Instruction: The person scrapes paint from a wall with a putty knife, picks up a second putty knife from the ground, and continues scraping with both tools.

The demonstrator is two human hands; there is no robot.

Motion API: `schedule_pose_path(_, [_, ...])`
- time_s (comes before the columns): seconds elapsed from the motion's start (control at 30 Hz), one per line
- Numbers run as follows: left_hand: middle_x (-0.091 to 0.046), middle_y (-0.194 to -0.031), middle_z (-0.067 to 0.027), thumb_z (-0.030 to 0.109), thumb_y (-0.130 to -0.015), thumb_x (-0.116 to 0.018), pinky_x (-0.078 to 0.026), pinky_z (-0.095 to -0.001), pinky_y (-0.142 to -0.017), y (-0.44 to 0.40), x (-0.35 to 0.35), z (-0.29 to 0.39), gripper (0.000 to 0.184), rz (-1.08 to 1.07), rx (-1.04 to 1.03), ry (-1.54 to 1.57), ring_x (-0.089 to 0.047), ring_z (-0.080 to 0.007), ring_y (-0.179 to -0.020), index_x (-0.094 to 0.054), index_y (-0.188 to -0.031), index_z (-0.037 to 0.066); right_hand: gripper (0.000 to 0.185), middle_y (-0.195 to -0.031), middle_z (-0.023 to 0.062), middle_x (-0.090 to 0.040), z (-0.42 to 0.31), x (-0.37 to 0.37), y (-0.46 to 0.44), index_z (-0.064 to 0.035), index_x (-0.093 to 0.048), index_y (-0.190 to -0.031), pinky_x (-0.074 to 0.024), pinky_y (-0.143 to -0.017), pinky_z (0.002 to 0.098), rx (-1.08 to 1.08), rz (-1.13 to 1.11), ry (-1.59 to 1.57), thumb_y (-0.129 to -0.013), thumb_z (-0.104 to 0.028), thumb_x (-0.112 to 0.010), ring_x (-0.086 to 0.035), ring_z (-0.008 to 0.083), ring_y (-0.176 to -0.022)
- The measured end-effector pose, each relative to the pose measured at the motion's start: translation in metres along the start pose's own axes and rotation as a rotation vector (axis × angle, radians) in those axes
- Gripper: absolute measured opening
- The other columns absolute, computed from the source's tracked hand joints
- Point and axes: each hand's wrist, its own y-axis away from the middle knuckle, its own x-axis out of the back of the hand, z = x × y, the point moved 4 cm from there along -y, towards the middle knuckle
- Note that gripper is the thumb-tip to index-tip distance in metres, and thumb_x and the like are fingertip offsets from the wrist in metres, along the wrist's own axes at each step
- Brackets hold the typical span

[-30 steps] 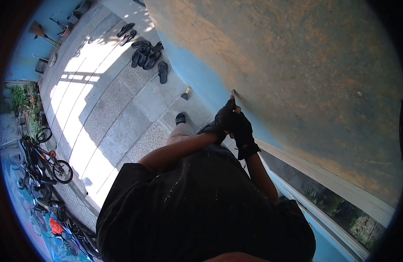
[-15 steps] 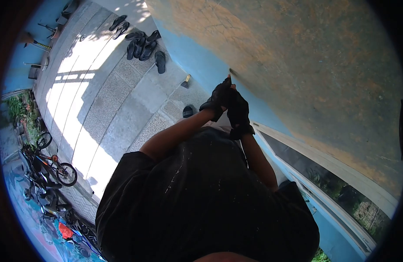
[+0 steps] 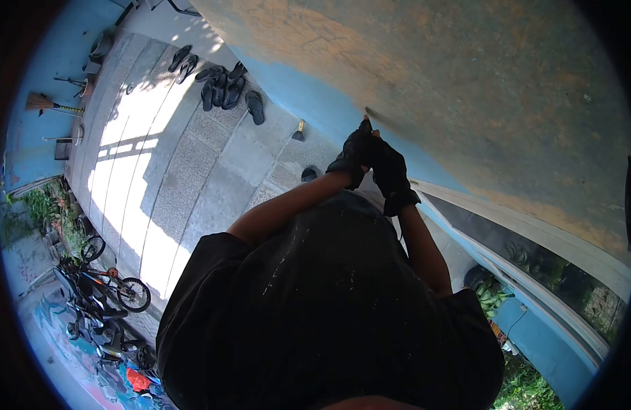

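Plainly, both black-gloved hands meet at the wall (image 3: 479, 102) — the left hand (image 3: 356, 149) slightly farther out than the right hand (image 3: 389, 167). The left grip is closed on a thin tool (image 3: 369, 112), of which little more than the end shows; that end is at the wall's blotchy brown face, just beside the blue band (image 3: 302, 99). The right hand is bent close against the left (whether its own grip clamps the tool too, I cannot tell). Left of the hands, a yellow-handled scraper (image 3: 299, 131) lies on the floor (image 3: 182, 160), with dark sandals (image 3: 223, 89) farther off. Well apart on the left are a bicycle (image 3: 127, 290), nearer, and a broom (image 3: 45, 102), farther.
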Motion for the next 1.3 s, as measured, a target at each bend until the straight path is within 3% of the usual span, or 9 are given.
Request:
schedule_pose_path(0.17, [-0.064,-0.087,-0.0235,0.029,-0.092,-0.053,-0.047,-0.0507,-0.071,-0.007,0.012,-0.016,0.031,0.118,0.039,-0.031,-0.061,-0.0428,-0.085,-0.055,-0.103,0.000,0.035,-0.120,0.0129,-0.063,0.000,-0.021,-0.010,-0.0050,-0.055,-0.127,-0.0501,-0.091,0.0334,0.014,-0.066,0.088,-0.095,-0.018,-0.051,-0.062,0.0270,-0.109])
schedule_pose_path(0.27, [-0.064,-0.086,-0.0237,0.029,-0.092,-0.053,-0.047,-0.0508,-0.070,-0.005,0.005,-0.018,0.032,0.147,-0.353,-0.080,-0.061,-0.0428,-0.084,-0.055,-0.102,-0.001,0.033,-0.122,0.0123,-0.063,0.003,-0.018,-0.001,-0.0043,-0.057,-0.125,-0.0503,-0.090,0.0306,-0.142,0.092,-0.407,-0.093,-0.009,-0.053,-0.063,0.0229,-0.108])
schedule_pose_path(0.37, [-0.064,-0.085,-0.0239,0.027,-0.092,-0.054,-0.048,-0.0495,-0.069,-0.015,0.009,-0.026,0.028,0.027,-0.116,-0.111,-0.061,-0.0425,-0.084,-0.056,-0.099,0.001,0.032,-0.123,0.0112,-0.063,-0.001,-0.021,-0.011,-0.0048,-0.058,-0.126,-0.0490,-0.093,0.0287,-0.121,-0.042,-0.116,-0.095,-0.011,-0.051,-0.062,0.0206,-0.110])
schedule_pose_path(0.7, [-0.062,-0.078,-0.0198,0.028,-0.095,-0.049,-0.046,-0.0459,-0.061,-0.013,0.018,-0.028,0.026,0.096,-0.461,-0.250,-0.060,-0.0388,-0.075,-0.057,-0.088,0.004,0.036,-0.123,0.0101,-0.062,-0.003,-0.032,-0.016,-0.0089,-0.057,-0.127,-0.0517,-0.089,0.0317,0.023,0.025,0.158,-0.091,-0.009,-0.054,-0.063,0.0235,-0.109])
schedule_pose_path(0.77, [-0.060,-0.095,-0.0230,0.022,-0.091,-0.052,-0.048,-0.0455,-0.077,-0.012,0.008,-0.029,0.026,-0.247,-0.291,-0.446,-0.058,-0.0404,-0.090,-0.057,-0.105,0.001,0.037,-0.122,0.0101,-0.063,-0.004,-0.034,-0.007,-0.0097,-0.057,-0.127,-0.0518,-0.089,0.0317,0.104,0.056,0.224,-0.090,-0.007,-0.054,-0.063,0.0239,-0.109])
schedule_pose_path(0.83, [-0.062,-0.077,-0.0193,0.030,-0.093,-0.050,-0.046,-0.0452,-0.061,-0.011,0.004,-0.032,0.027,0.087,-0.343,-0.099,-0.061,-0.0381,-0.074,-0.057,-0.087,0.005,0.039,-0.121,0.0102,-0.063,-0.009,-0.021,-0.004,-0.0105,-0.057,-0.127,-0.0519,-0.090,0.0327,0.075,0.034,0.145,-0.088,-0.004,-0.055,-0.063,0.0249,-0.109])
schedule_pose_path(0.87, [-0.061,-0.078,-0.0184,0.028,-0.091,-0.051,-0.046,-0.0443,-0.063,-0.009,-0.003,-0.039,0.024,0.160,-0.612,-0.249,-0.060,-0.0373,-0.077,-0.056,-0.087,0.005,0.042,-0.122,0.0098,-0.063,-0.014,-0.015,-0.005,-0.0111,-0.057,-0.127,-0.0519,-0.090,0.0324,0.043,0.065,0.064,-0.086,-0.003,-0.056,-0.063,0.0253,-0.108])
schedule_pose_path(1.13, [-0.060,-0.081,-0.0172,0.027,-0.090,-0.054,-0.046,-0.0445,-0.067,-0.009,0.010,-0.028,0.022,0.015,-0.392,-0.126,-0.059,-0.0362,-0.080,-0.056,-0.086,0.005,0.032,-0.117,0.0131,-0.065,-0.006,-0.027,-0.001,-0.0040,-0.057,-0.125,-0.0488,-0.092,0.0308,-0.088,0.107,-0.166,-0.097,-0.017,-0.049,-0.062,0.0246,-0.110])
schedule_pose_path(1.3, [-0.061,-0.086,-0.0242,0.025,-0.095,-0.050,-0.049,-0.0448,-0.073,-0.010,0.026,-0.011,0.034,-0.068,-0.210,-0.167,-0.060,-0.0396,-0.089,-0.051,-0.109,-0.006,0.032,-0.118,0.0118,-0.065,-0.006,-0.028,-0.011,-0.0036,-0.058,-0.125,-0.0482,-0.093,0.0306,-0.203,0.113,-0.349,-0.098,-0.020,-0.048,-0.062,0.0222,-0.110])
